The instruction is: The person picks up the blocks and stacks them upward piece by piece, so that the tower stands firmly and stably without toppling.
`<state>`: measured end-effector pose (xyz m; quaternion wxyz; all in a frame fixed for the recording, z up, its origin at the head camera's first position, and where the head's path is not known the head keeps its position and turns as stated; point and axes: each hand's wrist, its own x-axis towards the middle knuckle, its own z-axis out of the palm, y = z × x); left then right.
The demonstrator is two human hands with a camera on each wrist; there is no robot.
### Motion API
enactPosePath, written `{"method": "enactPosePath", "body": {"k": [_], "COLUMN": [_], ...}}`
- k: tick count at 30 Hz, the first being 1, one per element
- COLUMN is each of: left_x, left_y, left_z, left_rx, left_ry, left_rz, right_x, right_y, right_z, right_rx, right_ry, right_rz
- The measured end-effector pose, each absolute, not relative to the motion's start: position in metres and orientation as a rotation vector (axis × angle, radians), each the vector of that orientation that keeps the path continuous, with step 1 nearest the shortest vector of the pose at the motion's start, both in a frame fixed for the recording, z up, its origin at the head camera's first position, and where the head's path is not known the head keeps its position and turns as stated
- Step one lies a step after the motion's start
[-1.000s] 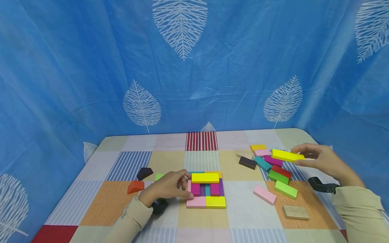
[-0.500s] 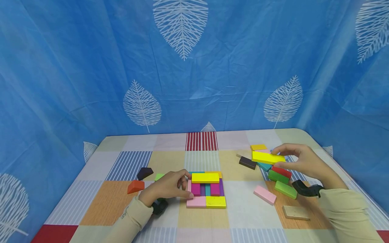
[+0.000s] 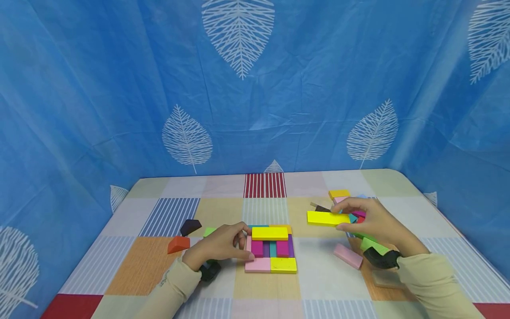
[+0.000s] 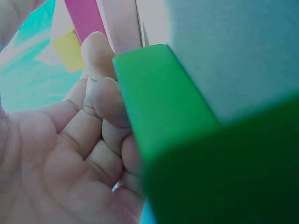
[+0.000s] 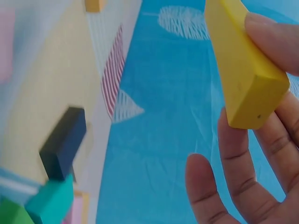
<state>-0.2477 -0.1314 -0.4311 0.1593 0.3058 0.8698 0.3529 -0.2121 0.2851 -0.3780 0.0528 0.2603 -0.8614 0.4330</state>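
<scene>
My right hand (image 3: 368,217) pinches a yellow wooden block (image 3: 324,218) in the air, thumb on one side and fingers on the other. The same yellow block (image 5: 247,70) fills the upper right of the right wrist view. Left of it is a low layered stack of coloured blocks: a yellow block (image 3: 269,233) lies across two magenta blocks (image 3: 282,249), above a pink block (image 3: 257,265) and others. Against the stack's left side rests my left hand (image 3: 223,241), thumb and fingertips at its edge, gripping nothing. A green block (image 4: 163,98) stands close by its fingers in the left wrist view.
Loose blocks lie in a pile behind and under my right arm, among them an orange-yellow block (image 3: 339,193) and a pink block (image 3: 348,256). On the left are a black block (image 3: 190,227) and a red-orange block (image 3: 178,244). Blue leaf-patterned curtain (image 3: 279,110) surrounds the table.
My right hand has carried the yellow block leftward and slightly down from over the pile towards the stack. The left hand and the stack have stayed in place.
</scene>
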Motion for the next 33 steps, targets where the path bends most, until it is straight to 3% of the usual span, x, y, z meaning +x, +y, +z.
{"method": "enactPosePath", "body": {"k": [6,33], "left_x": [-0.249,-0.251], "left_y": [-0.132,-0.133], "left_z": [-0.432,-0.434], "left_rx": [0.865,0.909], "left_ry": [2.491,2.471], "left_rz": [0.998,1.03], "right_x": [-0.21,-0.201], "right_y": [0.266,0.18], "right_z": [-0.384,-0.407], "right_rx": [0.863,1.062], "right_ry": [-2.609,-2.672], "right_rz": [1.09,1.026]}}
